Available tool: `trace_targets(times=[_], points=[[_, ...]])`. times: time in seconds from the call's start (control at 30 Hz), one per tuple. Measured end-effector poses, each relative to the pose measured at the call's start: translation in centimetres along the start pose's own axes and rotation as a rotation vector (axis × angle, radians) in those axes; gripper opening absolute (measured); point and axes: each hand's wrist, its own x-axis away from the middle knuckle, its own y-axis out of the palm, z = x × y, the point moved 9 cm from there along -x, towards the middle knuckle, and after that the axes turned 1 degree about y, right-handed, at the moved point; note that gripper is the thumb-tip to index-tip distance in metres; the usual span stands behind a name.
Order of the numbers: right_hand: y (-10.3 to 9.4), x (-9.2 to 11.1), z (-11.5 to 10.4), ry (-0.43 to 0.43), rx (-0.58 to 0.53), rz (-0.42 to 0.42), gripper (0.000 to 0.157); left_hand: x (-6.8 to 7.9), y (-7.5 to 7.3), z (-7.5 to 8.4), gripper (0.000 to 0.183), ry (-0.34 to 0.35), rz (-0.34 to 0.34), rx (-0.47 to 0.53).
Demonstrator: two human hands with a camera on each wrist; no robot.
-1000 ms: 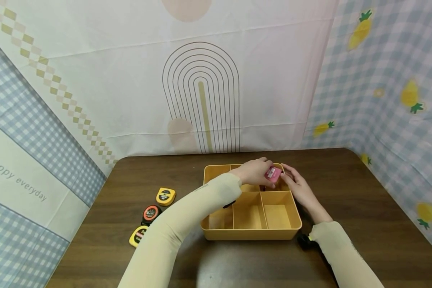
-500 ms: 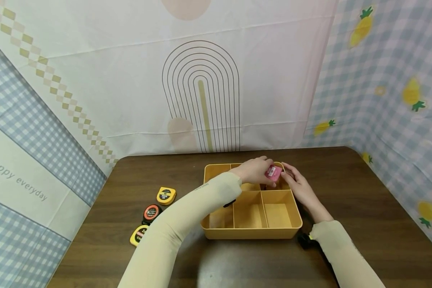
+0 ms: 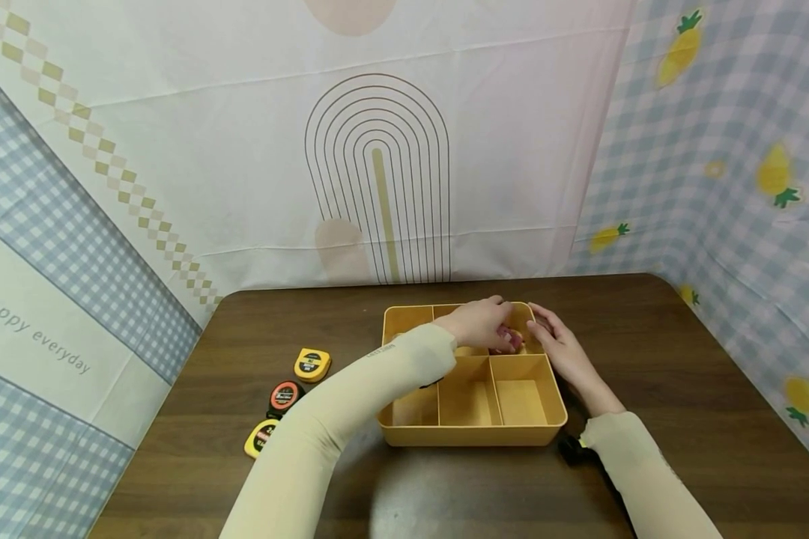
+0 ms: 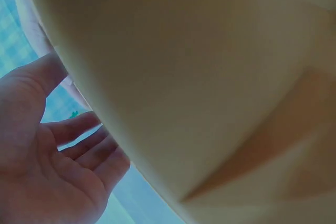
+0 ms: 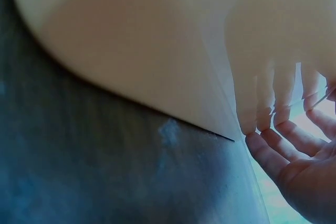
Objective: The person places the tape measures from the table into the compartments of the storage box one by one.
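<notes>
In the head view my left hand point(image 3: 477, 323) reaches into the back right compartment of a yellow divided box point(image 3: 472, 436). Its fingers grip a small pink tape measure point(image 3: 508, 340), low in that compartment and largely covered by the hand. In the left wrist view the left hand's fingertips pass behind a box wall, so the tape measure is hidden there. At the box's back right corner, my right hand point(image 3: 561, 352) holds the side wall, thumb at the rim. From the right wrist view, its fingers point(image 5: 270, 156) touch the glossy outer wall.
Left of the box, partly beside the left sleeve, lie a yellow tape measure point(image 3: 311, 364), a black and orange one point(image 3: 285, 398) and another yellow one point(image 3: 259, 439). The brown table point(image 3: 445, 494) ends at a cloth backdrop point(image 3: 512, 150) behind.
The left hand has lowered the pink tape measure from rim height deeper into the back right compartment. The right hand keeps its place at the box wall.
</notes>
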Motion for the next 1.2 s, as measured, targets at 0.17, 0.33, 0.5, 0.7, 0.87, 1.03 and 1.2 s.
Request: trace_targets(times=[0.17,0.33,0.5,0.7,0.87,1.03,1.2], points=[[0.0,0.0,-0.1,0.004,0.000,-0.015,0.064,0.0,-0.7,-0.2,0.069,-0.003,0.016,0.032],[-0.2,0.0,-0.3,-0.003,0.015,-0.015,0.063,0.2,-1.7,-0.2,0.070,-0.003,0.020,0.076],[-0.2,0.1,-0.3,-0.003,0.023,-0.013,0.063,0.4,-1.9,-0.1,0.069,-0.008,0.013,0.083],[0.0,0.0,-0.1,0.000,0.014,-0.021,0.064,0.6,-1.9,-0.2,0.068,-0.019,0.009,0.076],[0.1,0.0,-0.2,-0.006,0.019,-0.016,0.063,1.0,-2.2,-0.3,0.066,-0.018,0.012,0.073],[0.1,0.0,-0.2,-0.004,0.029,-0.012,0.063,1.3,-2.7,-0.3,0.066,-0.018,0.025,0.059],[0.1,0.0,0.0,0.004,0.026,-0.012,0.064,1.5,-3.1,-0.5,0.066,-0.005,0.040,0.048]])
